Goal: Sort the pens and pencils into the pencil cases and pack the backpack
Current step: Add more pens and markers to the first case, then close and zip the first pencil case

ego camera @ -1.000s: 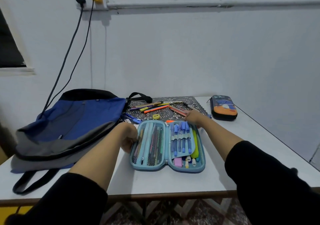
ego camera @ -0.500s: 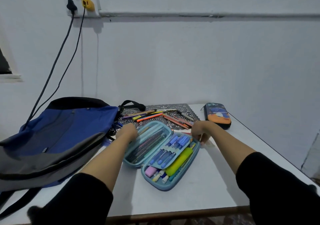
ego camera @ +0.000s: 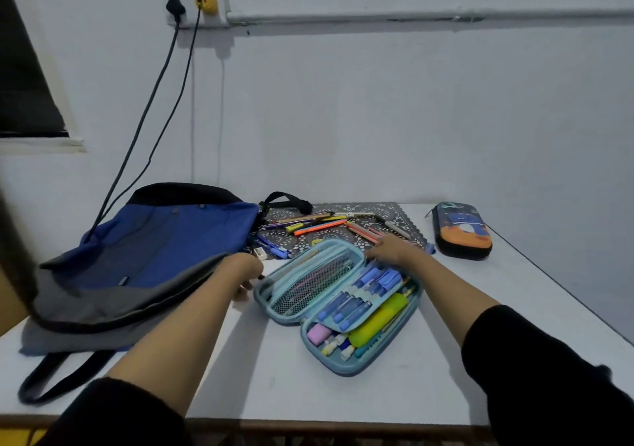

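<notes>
The light blue hard-shell pencil case is lying open and angled on the white table, its near half holding blue pens, a yellow highlighter and a pink eraser. The left hand is curling beside the case's left end with its fingertips hidden, so I cannot tell whether it is pinching anything. The right hand is gripping the far rim of the mesh half; half a second ago it was sitting at the case's right side. Beyond, loose pens and pencils are lying on a dark patterned mat, with the blue and grey fabric backpack to the left and a closed dark pencil case with orange print far right. Items behind the mesh are blurring together.
</notes>
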